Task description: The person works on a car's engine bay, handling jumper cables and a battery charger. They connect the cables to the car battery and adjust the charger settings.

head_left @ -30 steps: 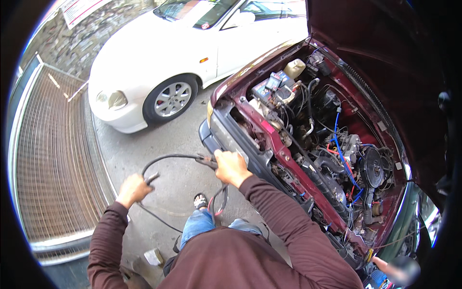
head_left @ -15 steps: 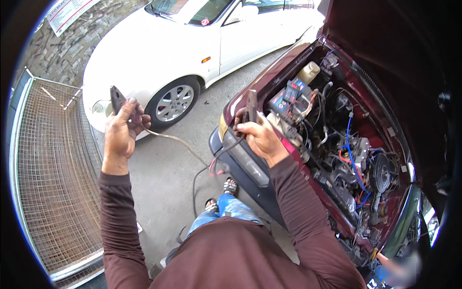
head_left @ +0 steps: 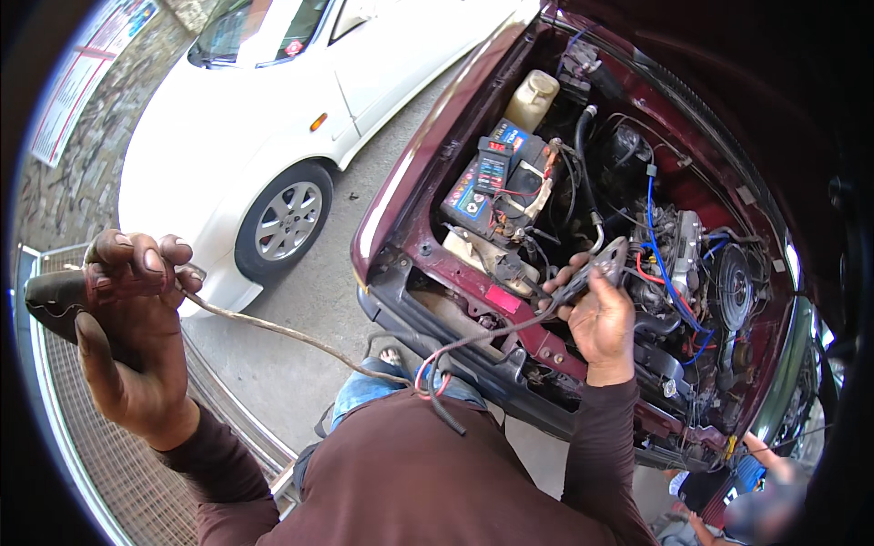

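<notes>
The left hand [head_left: 141,364] holds a dark clamp [head_left: 55,305] out to the side, its tan cable [head_left: 282,333] drooping inward. The right hand [head_left: 603,328] grips a second clamp [head_left: 608,261] over the open maroon engine bay [head_left: 544,348] — the battery [head_left: 470,194] to its left — with a white car [head_left: 218,146] beyond.

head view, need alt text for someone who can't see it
A person's left hand holds a dark cable clamp, while the right hand holds a second clamp over the open engine bay of a maroon car. A white car stands alongside.
</notes>
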`<control>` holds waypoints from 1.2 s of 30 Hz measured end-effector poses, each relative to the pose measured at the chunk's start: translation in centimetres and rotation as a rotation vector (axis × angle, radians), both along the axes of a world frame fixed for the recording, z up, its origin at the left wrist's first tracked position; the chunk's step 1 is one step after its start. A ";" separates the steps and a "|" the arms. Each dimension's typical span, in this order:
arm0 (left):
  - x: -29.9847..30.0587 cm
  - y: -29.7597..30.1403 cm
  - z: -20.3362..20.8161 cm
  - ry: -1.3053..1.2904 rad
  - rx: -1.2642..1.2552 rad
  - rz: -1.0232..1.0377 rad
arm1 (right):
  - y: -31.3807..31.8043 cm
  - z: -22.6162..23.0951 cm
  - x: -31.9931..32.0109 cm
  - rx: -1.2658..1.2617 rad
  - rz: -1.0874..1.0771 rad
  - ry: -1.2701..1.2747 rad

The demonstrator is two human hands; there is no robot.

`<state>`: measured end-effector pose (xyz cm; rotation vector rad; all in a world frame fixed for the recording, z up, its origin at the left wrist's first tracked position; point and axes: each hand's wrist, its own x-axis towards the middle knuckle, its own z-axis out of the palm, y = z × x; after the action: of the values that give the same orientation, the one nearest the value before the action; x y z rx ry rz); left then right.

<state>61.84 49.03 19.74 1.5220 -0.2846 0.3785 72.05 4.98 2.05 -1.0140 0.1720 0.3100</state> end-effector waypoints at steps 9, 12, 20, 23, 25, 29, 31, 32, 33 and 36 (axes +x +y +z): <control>11.9 -2.7 -5.8 0.112 -0.182 -0.118 | 1.8 -0.6 7.9 -1.541 0.420 -0.329; 14.2 -2.9 -8.5 0.204 -0.273 -0.084 | 4.5 1.1 10.4 -1.963 0.641 -0.412; 15.1 0.7 -15.1 0.487 -0.608 -0.128 | 5.9 -0.2 12.6 -2.455 0.950 -0.661; 14.3 2.6 -16.9 0.633 -0.738 -0.150 | 6.5 -1.2 13.4 -2.573 0.929 -0.871; 13.9 3.9 -18.2 0.686 -0.787 -0.193 | 7.4 -1.3 13.5 -2.595 1.005 -0.907; 13.4 5.9 -19.4 0.775 -0.830 -0.210 | 8.5 -1.7 13.7 -2.611 1.039 -0.888; 13.7 6.5 -19.9 0.815 -0.837 -0.251 | 9.1 -1.5 14.0 -2.639 1.096 -0.888; 13.9 6.5 -19.9 0.831 -0.856 -0.257 | 9.2 -1.3 14.0 -2.649 1.132 -0.893; 14.3 6.4 -19.9 0.845 -0.868 -0.262 | 9.4 -1.5 14.4 -2.657 1.160 -0.900; 14.4 5.7 -20.0 0.853 -0.898 -0.288 | 10.6 -1.6 15.0 -2.647 1.348 -0.972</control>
<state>76.21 54.72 -0.22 0.6301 0.3181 -0.3609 87.06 15.61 0.47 2.0188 0.8686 -0.3779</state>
